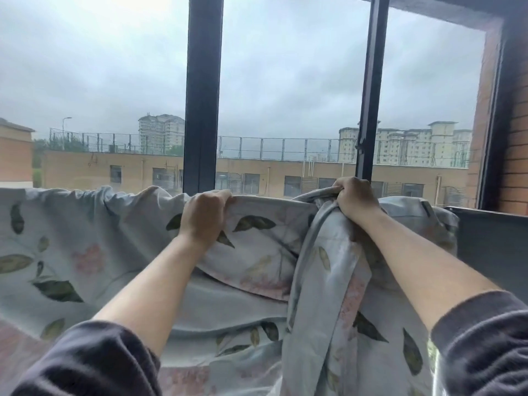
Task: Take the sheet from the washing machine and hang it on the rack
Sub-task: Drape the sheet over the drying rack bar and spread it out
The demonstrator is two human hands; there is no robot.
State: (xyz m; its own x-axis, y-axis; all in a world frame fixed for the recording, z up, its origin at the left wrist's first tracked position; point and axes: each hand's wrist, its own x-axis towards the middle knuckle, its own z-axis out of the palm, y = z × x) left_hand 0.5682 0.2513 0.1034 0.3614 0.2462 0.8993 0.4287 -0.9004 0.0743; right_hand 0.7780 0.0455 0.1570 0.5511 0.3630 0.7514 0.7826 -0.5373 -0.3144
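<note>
Fingers of the left hand (203,214) curl over and pinch the top fold of the sheet (85,252), thumb side toward the right hand. Fingers of the right hand (355,195) close in a fist around a bunched, rope-like gather of the same sheet, slightly higher than the left-hand fingers. Between the two grips the upper edge runs nearly level; leftward of the left fingers it continues as a rippled horizontal line, so the sheet's long axis lies left to right, parallel to the window frame (203,95) just beyond the fingertips. Below both grips the pale blue leaf-and-flower fabric hangs downward; the gathered portion falls vertically under the right fist. The support beneath the fold is hidden. Dark sleeves (85,364) cover both upper forearms nearest the camera.
</note>
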